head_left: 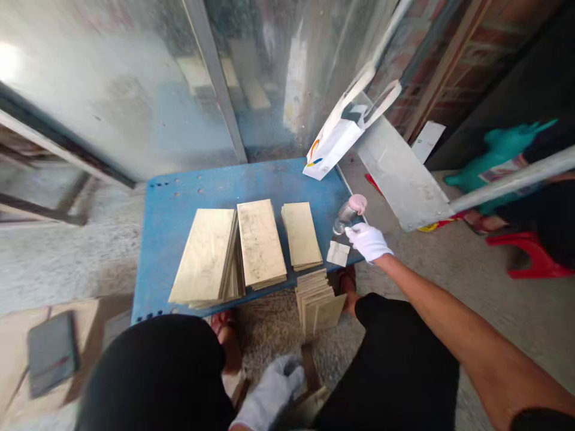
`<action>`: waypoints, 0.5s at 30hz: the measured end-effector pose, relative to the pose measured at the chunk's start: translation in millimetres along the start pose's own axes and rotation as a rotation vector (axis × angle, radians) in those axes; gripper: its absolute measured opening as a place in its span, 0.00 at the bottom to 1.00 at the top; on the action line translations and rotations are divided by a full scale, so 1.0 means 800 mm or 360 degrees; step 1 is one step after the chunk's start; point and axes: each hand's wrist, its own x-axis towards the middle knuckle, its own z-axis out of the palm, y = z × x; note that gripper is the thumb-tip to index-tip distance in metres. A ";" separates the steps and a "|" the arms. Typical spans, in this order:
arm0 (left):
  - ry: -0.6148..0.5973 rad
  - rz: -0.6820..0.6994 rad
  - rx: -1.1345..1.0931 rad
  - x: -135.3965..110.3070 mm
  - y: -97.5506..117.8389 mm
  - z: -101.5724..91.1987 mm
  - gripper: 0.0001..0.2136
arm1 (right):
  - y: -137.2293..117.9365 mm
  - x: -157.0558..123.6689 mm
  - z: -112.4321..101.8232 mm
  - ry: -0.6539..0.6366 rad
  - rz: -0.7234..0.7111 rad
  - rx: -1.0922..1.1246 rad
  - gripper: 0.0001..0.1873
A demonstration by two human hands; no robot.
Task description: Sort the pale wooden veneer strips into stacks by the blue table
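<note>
My right hand (pixel 368 240), in a white glove, reaches to the right end of a low blue table (pixel 171 215) and closes around the base of a clear bottle with a pink cap (pixel 349 212). A small pale square piece (pixel 338 253) lies just left of that hand. My left hand (pixel 272 392), also gloved, hangs low between my knees near the floor; it is blurred, with fingers curled over something I cannot make out. Three stacks of thin wooden sheets (pixel 260 242) lie on the table. A further stack of wooden sheets (pixel 318 299) leans on the floor below the table edge.
A white paper bag (pixel 335 140) stands at the table's far right corner. A grey slab (pixel 398 173) leans to the right. Glass panels rise behind the table. A red plastic stool (pixel 532 254) and another person's teal sleeve (pixel 498 149) are at far right. A dark board (pixel 51 353) lies lower left.
</note>
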 end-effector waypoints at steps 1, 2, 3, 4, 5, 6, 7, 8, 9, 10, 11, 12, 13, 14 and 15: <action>0.0011 0.0015 0.0007 -0.002 0.001 -0.002 0.33 | -0.015 -0.005 0.010 -0.0020 0.0006 -0.0010 0.23; 0.0025 0.0027 0.0005 -0.003 0.001 -0.004 0.32 | -0.030 -0.010 0.021 -0.0041 0.0017 -0.0021 0.25; 0.0042 0.0034 -0.0004 -0.004 0.000 -0.006 0.32 | -0.045 -0.015 0.032 -0.0062 0.0036 -0.0030 0.27; 0.0061 0.0036 -0.0023 -0.004 -0.002 -0.007 0.31 | -0.059 -0.020 0.043 -0.0088 0.0056 -0.0027 0.32; 0.0091 0.0031 -0.0050 -0.003 -0.005 -0.008 0.31 | -0.073 -0.024 0.054 -0.0111 0.0091 -0.0028 0.36; 0.0113 0.0022 -0.0089 -0.002 -0.008 -0.009 0.31 | -0.087 -0.027 0.066 -0.0137 0.0128 -0.0034 0.41; 0.0128 0.0011 -0.0132 0.000 -0.012 -0.010 0.31 | -0.099 -0.029 0.078 -0.0167 0.0164 -0.0034 0.45; 0.0141 -0.0006 -0.0172 0.001 -0.015 -0.011 0.30 | -0.111 -0.031 0.091 -0.0192 0.0201 -0.0031 0.50; 0.0149 -0.0021 -0.0206 0.003 -0.019 -0.012 0.29 | -0.122 -0.032 0.104 -0.0213 0.0238 -0.0025 0.54; 0.0150 -0.0033 -0.0235 0.004 -0.021 -0.013 0.27 | -0.132 -0.032 0.116 -0.0224 0.0280 -0.0020 0.59; 0.0151 -0.0039 -0.0262 0.004 -0.023 -0.013 0.26 | -0.141 -0.032 0.128 -0.0223 0.0325 -0.0020 0.62; 0.0162 -0.0050 -0.0284 0.004 -0.024 -0.014 0.24 | -0.149 -0.031 0.140 -0.0211 0.0366 -0.0028 0.65; 0.0175 -0.0060 -0.0302 0.004 -0.024 -0.014 0.23 | -0.155 -0.030 0.150 -0.0186 0.0408 -0.0043 0.66; 0.0183 -0.0069 -0.0316 0.003 -0.023 -0.014 0.23 | -0.161 -0.030 0.160 -0.0154 0.0443 -0.0062 0.67; 0.0189 -0.0073 -0.0329 0.002 -0.021 -0.015 0.22 | -0.166 -0.029 0.167 -0.0116 0.0469 -0.0080 0.67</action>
